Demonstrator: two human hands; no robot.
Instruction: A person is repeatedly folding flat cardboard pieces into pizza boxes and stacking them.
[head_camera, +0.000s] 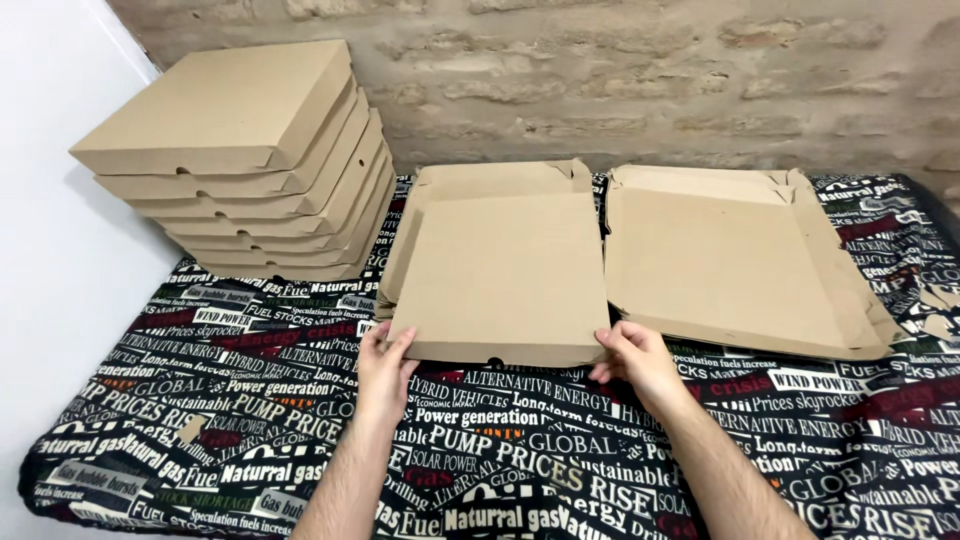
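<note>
A closed brown cardboard pizza box (500, 275) lies in the middle of the table, on top of flat unfolded cardboard. My left hand (383, 365) grips its near left corner. My right hand (636, 358) grips its near right corner, fingers curled on the front edge. Both forearms reach in from the bottom of the view.
A leaning stack of several closed cardboard boxes (240, 160) stands at the back left. A pile of flat unfolded box blanks (730, 260) lies to the right. A black printed cloth (500, 470) covers the table. A brick wall (650, 70) runs behind; a white wall is at left.
</note>
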